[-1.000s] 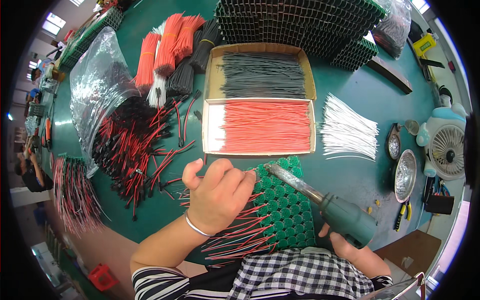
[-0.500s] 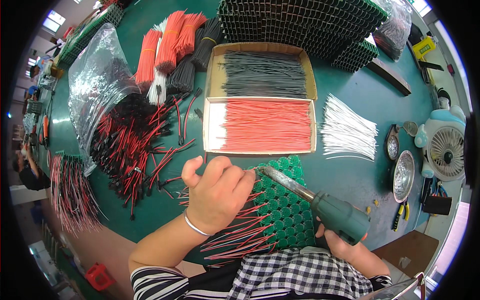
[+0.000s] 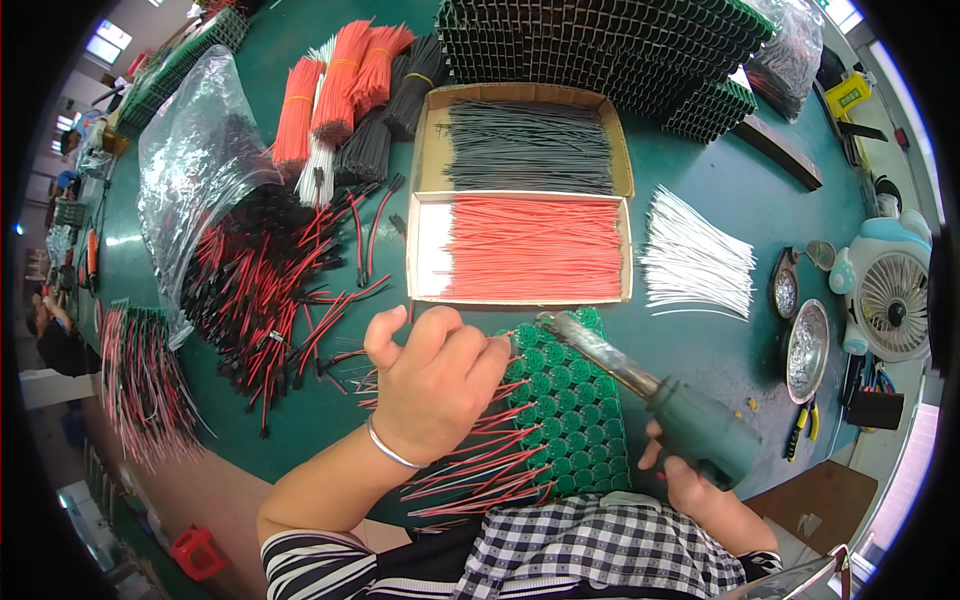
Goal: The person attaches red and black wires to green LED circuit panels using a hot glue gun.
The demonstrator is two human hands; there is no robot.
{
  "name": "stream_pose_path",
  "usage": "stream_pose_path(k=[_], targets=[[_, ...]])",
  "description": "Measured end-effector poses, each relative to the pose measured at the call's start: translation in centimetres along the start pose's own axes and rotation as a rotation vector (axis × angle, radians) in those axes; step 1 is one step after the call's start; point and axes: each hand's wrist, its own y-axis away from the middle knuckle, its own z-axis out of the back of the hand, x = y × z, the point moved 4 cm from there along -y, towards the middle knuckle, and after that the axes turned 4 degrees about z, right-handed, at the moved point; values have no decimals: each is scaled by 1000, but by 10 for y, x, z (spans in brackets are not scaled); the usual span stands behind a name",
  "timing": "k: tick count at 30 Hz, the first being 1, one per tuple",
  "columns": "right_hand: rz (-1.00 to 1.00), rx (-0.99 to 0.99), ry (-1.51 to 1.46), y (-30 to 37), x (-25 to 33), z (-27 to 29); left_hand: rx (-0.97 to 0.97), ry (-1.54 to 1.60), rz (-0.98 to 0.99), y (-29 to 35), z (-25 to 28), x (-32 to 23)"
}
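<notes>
My left hand, a metal bangle at its wrist, is closed in a pinch at the upper left corner of a green panel of round circuit boards. A bit of red wire shows at its fingertips; the rest of it is hidden by the hand. My right hand holds the green handle of a soldering iron. The iron's metal tip hangs over the panel's top rows, a little apart from my left fingers. Several red, black and white wires stick out leftward from the panel's left edge.
Ahead lie boxes of black wires and red wires, with white wires beside them. Red-black connector leads are heaped at left. On the right are a metal dish, pliers and a fan.
The soldering iron has moved right, its tip drawing away from my left fingertips. My right hand shifted slightly with it. The left hand is nearly still.
</notes>
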Motion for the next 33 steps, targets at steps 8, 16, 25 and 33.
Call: stream_pose_path(k=[8, 16, 25, 33], targets=[[102, 20, -26, 24, -24, 13, -1, 0, -4, 1, 2, -2], [97, -73, -204, 17, 1, 7, -6, 19, -26, 3, 14, -11], [121, -31, -146, 16, -1, -2, 9, 60, -44, 11, 4, -13], [65, 15, -124, 13, 0, -5, 16, 65, -32, 12, 3, -12]])
